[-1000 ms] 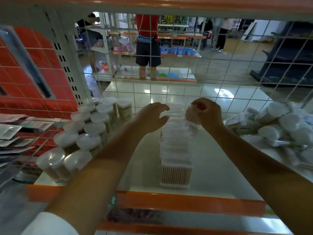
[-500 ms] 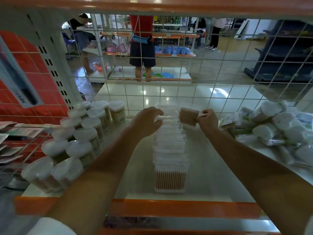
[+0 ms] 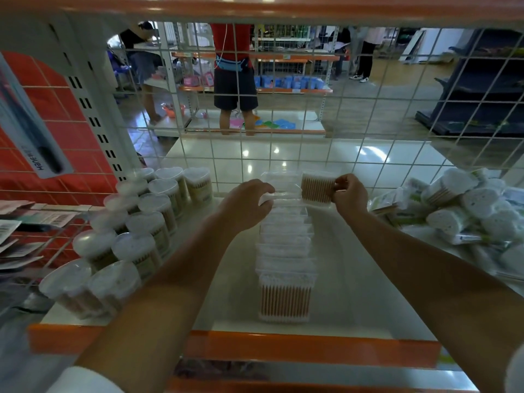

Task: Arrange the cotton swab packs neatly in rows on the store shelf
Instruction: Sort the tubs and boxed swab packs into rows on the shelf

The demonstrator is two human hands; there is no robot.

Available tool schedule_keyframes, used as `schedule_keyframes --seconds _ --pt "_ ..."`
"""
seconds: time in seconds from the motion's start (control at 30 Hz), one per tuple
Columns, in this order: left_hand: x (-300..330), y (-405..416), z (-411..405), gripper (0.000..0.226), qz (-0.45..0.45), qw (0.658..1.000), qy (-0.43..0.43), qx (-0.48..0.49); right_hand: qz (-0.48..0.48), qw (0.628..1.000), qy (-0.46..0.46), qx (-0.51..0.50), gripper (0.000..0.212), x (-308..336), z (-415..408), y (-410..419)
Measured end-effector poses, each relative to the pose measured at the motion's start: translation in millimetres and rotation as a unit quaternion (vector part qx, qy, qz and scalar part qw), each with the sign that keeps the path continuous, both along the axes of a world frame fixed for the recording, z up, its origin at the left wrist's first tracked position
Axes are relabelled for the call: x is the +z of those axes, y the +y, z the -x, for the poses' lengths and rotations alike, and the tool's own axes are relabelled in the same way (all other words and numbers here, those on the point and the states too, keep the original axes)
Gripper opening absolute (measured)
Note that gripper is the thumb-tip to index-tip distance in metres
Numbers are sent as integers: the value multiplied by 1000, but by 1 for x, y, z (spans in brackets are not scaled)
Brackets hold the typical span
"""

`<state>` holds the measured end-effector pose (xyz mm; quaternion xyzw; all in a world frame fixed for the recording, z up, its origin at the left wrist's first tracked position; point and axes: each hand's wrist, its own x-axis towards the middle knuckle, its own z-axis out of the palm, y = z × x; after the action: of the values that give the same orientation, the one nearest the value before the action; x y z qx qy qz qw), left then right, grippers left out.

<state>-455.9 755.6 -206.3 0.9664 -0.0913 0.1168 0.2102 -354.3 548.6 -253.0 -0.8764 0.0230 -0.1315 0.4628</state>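
The shelf (image 3: pixel 354 302) is a white deck with an orange front lip. A single row of rectangular cotton swab packs (image 3: pixel 285 251) runs along its centre, long axis front to back, from the lip toward the wire mesh back panel (image 3: pixel 312 154). Each pack in the row stands upright, with the swab sticks vertical and the broad face toward the front.

The right hand (image 3: pixel 350 192) pinches one further swab pack (image 3: pixel 317 188) by its right edge, fingers curled on it. This pack is upright, sticks vertical, broad face to the front, just beside the far end of the row on its right, close to the mesh. Whether it rests on the deck cannot be told.

The left hand (image 3: pixel 245 204) is curled over the top of the packs at the far end of the row, gripping them.

Round lidded swab tubs (image 3: pixel 136 231) stand in rows on the left. Loose bagged swab packs (image 3: pixel 459 211) lie heaped on the right.
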Motion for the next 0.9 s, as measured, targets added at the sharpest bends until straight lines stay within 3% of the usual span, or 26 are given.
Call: schedule_keyframes --seconds 0.5,0.9 --pt "1 -2 0 35 -4 1000 7 2 27 999 14 13 38 1 11 6" --pt "18 -52 3 37 -41 997 -39 -44 198 967 -23 158 49 24 67 -10"
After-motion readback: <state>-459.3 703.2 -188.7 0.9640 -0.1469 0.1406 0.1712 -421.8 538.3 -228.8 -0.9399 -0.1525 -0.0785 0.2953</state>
